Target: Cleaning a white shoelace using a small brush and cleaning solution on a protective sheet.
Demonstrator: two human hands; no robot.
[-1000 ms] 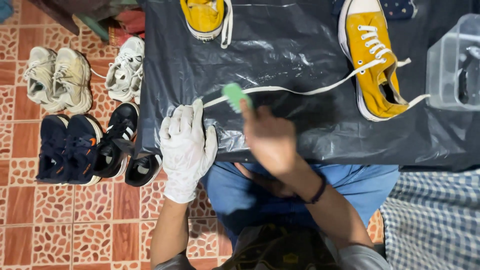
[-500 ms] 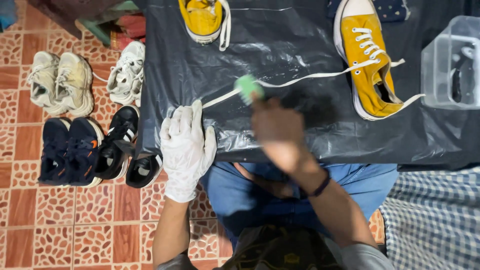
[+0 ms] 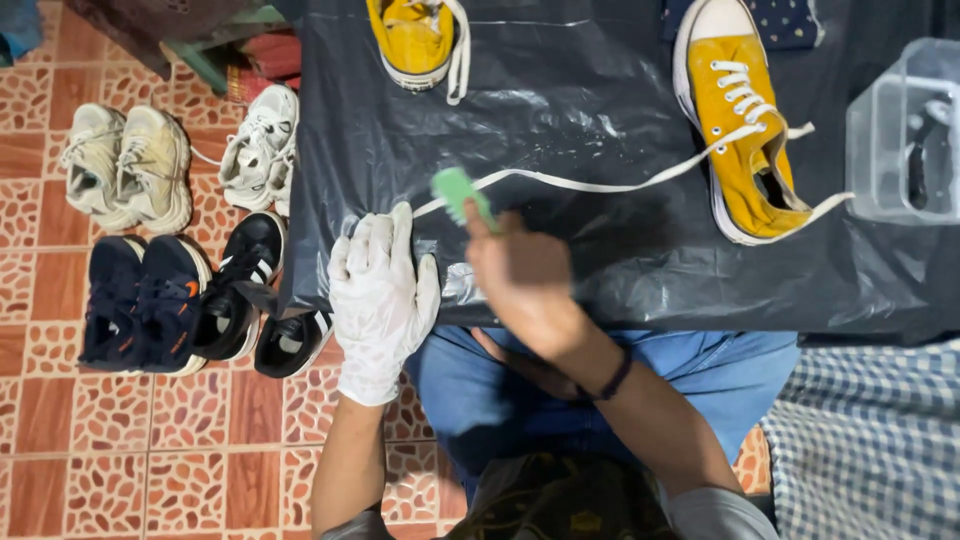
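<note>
Head view: the bare right hand (image 3: 520, 275) grips a green brush (image 3: 460, 192) on the white lace (image 3: 600, 185) near the table's (image 3: 560, 90) front edge; the gloved left hand (image 3: 382, 295) lies flat, pinning its end. Short strokes away from the pinned end suit best.

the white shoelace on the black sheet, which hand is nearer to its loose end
Left. The gloved left hand lies flat with its fingers at the white shoelace's loose end. The bare right hand holds a green brush on the lace just beside it.
</note>
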